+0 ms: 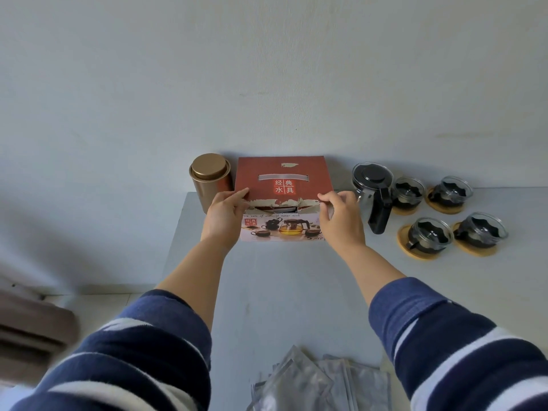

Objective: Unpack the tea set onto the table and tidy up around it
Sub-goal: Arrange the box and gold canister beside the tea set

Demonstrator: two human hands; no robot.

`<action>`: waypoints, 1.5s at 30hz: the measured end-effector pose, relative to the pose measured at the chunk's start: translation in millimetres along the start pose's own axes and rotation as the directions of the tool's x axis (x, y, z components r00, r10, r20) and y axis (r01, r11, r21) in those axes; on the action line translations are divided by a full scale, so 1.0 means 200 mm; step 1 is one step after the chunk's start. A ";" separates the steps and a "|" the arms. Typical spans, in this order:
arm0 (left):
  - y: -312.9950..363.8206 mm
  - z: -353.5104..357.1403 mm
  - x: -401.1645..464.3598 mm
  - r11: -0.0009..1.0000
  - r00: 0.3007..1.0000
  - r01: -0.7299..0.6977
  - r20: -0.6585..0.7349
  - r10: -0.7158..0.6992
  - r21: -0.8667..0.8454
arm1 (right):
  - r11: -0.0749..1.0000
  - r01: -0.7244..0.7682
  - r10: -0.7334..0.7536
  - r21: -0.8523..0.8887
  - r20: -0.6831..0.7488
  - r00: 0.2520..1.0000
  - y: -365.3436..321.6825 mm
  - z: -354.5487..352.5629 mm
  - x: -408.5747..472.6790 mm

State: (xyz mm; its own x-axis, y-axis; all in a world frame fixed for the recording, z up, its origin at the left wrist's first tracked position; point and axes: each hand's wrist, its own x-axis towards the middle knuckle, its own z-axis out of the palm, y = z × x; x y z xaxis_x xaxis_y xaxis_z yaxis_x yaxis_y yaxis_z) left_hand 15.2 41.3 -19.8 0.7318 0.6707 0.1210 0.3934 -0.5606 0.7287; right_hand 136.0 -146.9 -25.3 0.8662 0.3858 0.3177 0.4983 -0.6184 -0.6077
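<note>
Fingers of my left hand (pixel 226 212) and right hand (pixel 341 216) pinch the torn front edge of the box (pixel 281 176) lid, which sits at the back of the table (pixel 296 292) against the wall, a gold tin (pixel 211 180) touching its left side. It's probably light, bendy cardboard, best held at both side walls. Rightward, the glass teapot (pixel 374 191) stands close and fragile; cups (pixel 450 213) on coasters sit beyond, with open room toward me.

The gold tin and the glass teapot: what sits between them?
The red tea set box stands between the gold tin and the glass teapot, with both hands holding its edges, in the head view.
</note>
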 end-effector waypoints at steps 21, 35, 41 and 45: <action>-0.49 -0.11 0.03 0.874 0.856 0.147 0.384 -0.347 0.464 | 0.896 0.288 -0.103 -0.339 0.472 0.876 -0.85 0.58 0.39; -0.47 -0.08 0.02 0.823 0.840 0.066 0.413 -0.351 0.565 | 0.991 0.131 -0.132 0.022 0.270 0.954 -0.98 0.57 0.38; -0.37 -0.04 -0.11 0.764 0.879 0.075 0.319 -0.354 0.641 | 0.886 -0.064 -0.061 0.458 0.254 0.965 -1.01 0.22 0.28; -0.17 0.05 -0.27 0.771 0.887 0.054 0.324 -0.328 0.635 | 0.750 -0.256 0.081 0.609 0.300 0.950 -0.85 -0.09 0.20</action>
State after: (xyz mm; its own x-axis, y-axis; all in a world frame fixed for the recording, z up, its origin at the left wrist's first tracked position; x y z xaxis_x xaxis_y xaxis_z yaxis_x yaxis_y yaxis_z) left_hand -32.5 19.1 -57.6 0.7004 0.6218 -0.3505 0.6957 -0.7045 0.1404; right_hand 85.8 -37.9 103.9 0.8520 0.5224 0.0345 0.1290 -0.1455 -0.9809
